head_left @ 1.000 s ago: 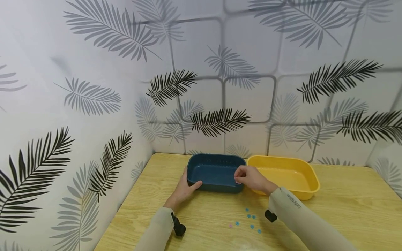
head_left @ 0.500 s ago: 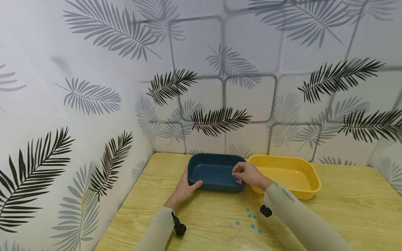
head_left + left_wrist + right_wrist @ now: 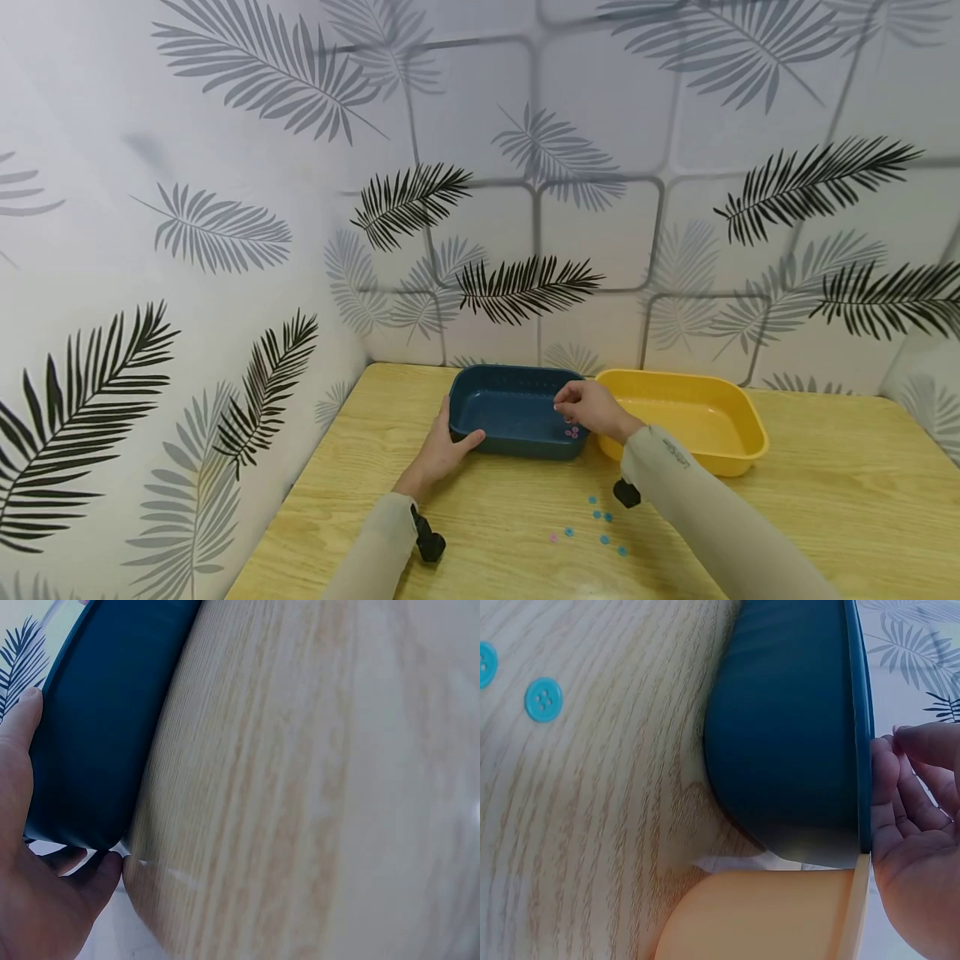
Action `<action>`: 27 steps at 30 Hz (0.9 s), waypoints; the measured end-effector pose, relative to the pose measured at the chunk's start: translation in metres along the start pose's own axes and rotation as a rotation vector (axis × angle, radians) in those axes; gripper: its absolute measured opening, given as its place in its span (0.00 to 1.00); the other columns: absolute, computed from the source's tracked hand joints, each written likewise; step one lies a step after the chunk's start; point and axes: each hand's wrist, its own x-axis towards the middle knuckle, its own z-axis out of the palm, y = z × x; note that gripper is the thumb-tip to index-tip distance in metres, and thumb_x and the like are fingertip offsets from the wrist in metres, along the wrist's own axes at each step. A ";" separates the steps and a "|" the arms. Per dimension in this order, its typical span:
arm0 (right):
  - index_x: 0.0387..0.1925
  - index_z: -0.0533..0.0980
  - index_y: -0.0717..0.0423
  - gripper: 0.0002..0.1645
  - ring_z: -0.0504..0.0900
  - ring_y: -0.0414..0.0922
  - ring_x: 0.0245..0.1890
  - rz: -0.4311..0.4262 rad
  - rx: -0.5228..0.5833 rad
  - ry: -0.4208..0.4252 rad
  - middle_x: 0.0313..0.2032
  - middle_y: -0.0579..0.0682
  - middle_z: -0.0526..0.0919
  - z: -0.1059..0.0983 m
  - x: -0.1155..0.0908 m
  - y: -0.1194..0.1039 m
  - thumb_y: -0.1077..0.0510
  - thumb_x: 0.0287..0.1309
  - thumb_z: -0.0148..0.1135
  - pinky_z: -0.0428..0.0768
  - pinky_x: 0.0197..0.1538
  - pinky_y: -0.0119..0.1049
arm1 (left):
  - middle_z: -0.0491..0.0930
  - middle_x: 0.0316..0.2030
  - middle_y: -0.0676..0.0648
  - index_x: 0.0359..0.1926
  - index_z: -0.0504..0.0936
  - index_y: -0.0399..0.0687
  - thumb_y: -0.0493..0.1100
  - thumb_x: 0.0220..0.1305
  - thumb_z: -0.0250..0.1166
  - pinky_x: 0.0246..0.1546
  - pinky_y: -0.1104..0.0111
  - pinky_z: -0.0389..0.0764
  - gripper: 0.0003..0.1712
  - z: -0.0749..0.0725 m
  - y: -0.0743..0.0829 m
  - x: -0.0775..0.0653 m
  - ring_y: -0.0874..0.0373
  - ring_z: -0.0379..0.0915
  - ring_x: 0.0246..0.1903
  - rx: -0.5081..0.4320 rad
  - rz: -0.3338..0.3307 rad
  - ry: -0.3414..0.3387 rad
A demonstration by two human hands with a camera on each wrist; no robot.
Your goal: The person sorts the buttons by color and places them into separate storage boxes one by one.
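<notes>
My left hand (image 3: 442,446) grips the left end of the dark blue tray (image 3: 517,447), thumb on its front side and fingers round the corner. The left wrist view shows that thumb (image 3: 26,716) against the tray wall. Over the tray's right end hovers my right hand (image 3: 596,408), its thumb and fingertips brought together. Whether something small sits between them is unclear. Several pink buttons (image 3: 574,432) lie in the tray just below it. In the right wrist view, the right hand (image 3: 922,817) is at the tray's rim, beside the corner.
A yellow tray (image 3: 738,462) stands right of the blue one, close against it. Several blue buttons (image 3: 604,540) and one pink button (image 3: 553,538) are scattered on the wooden table (image 3: 495,542) in front. A leaf-patterned wall rises behind.
My right hand has shifted slightly, uncovering pink buttons in the blue tray; one more pink spot shows beneath the fingers now. The left hand keeps its hold on the tray.
</notes>
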 end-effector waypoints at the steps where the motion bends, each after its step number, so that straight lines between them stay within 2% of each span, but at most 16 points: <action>1: 0.39 0.77 0.66 0.06 0.79 0.61 0.33 -0.002 -0.002 -0.001 0.33 0.64 0.79 0.000 0.001 0.000 0.64 0.63 0.58 0.80 0.39 0.48 | 0.36 0.73 0.40 0.75 0.31 0.53 0.58 0.62 0.62 0.64 0.44 0.49 0.56 0.000 0.000 0.000 0.42 0.36 0.71 0.002 0.003 0.001; 12: 0.40 0.77 0.67 0.08 0.80 0.58 0.33 0.019 0.005 -0.018 0.35 0.65 0.80 -0.002 0.008 0.002 0.64 0.64 0.57 0.79 0.42 0.51 | 0.37 0.73 0.38 0.75 0.31 0.51 0.57 0.63 0.62 0.64 0.44 0.49 0.56 -0.001 0.002 0.000 0.41 0.36 0.71 0.015 0.031 0.001; 20: 0.39 0.78 0.67 0.08 0.82 0.49 0.28 0.040 0.042 -0.032 0.32 0.61 0.81 -0.006 0.014 0.003 0.63 0.63 0.59 0.81 0.39 0.45 | 0.37 0.73 0.38 0.75 0.32 0.52 0.58 0.63 0.62 0.63 0.43 0.50 0.56 -0.002 0.002 0.000 0.40 0.36 0.70 0.027 0.024 0.005; 25: 0.37 0.78 0.67 0.08 0.81 0.48 0.26 -0.001 0.063 -0.045 0.30 0.59 0.81 -0.007 0.012 0.000 0.62 0.63 0.59 0.81 0.36 0.41 | 0.38 0.73 0.38 0.75 0.32 0.51 0.58 0.63 0.62 0.63 0.43 0.50 0.56 -0.002 0.002 -0.001 0.40 0.37 0.70 0.025 0.019 -0.001; 27: 0.37 0.78 0.67 0.08 0.81 0.50 0.27 0.013 0.067 -0.038 0.30 0.60 0.82 -0.007 0.012 0.000 0.63 0.63 0.59 0.81 0.37 0.43 | 0.38 0.73 0.38 0.75 0.32 0.51 0.58 0.63 0.62 0.64 0.43 0.50 0.56 -0.002 0.002 -0.001 0.40 0.37 0.70 0.025 0.019 -0.001</action>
